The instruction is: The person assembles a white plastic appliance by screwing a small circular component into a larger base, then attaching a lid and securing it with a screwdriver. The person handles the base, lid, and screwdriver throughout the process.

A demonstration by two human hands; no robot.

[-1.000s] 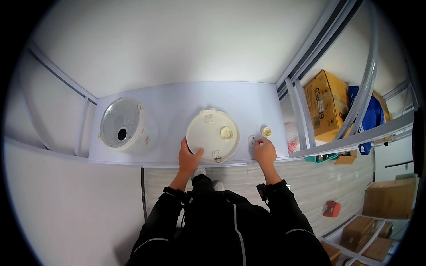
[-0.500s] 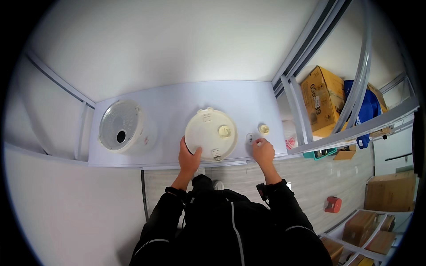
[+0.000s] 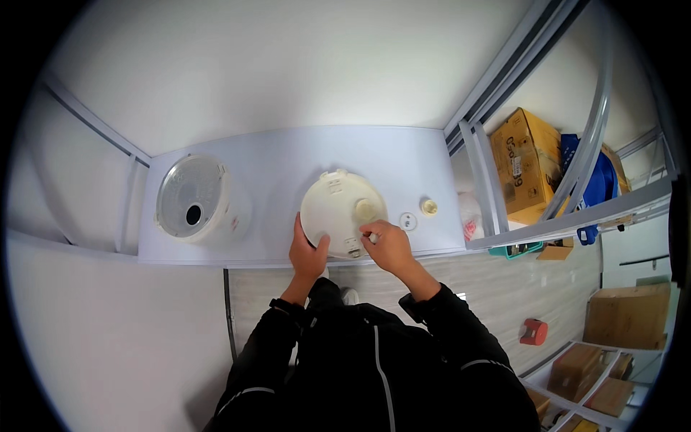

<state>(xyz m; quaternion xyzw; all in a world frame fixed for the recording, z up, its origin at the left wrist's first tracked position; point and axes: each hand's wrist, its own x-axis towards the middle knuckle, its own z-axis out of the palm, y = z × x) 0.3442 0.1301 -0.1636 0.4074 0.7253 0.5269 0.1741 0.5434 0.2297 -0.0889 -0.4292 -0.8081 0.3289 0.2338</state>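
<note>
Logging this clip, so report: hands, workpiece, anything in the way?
Left hand gripping round, cream plastic lid at lower left. Right hand bunched over lid's lower right, contents unclear. Small, round, cream cap rightward, not blocking.

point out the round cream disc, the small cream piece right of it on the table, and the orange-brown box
Round cream disc (image 3: 337,216): head view, middle of its flat face
Small cream piece (image 3: 430,207): head view, its upper side
Orange-brown box (image 3: 527,164): head view, its printed side

Left head-worn fisheye, looking down, fairly near the tabletop (image 3: 277,162)
</note>
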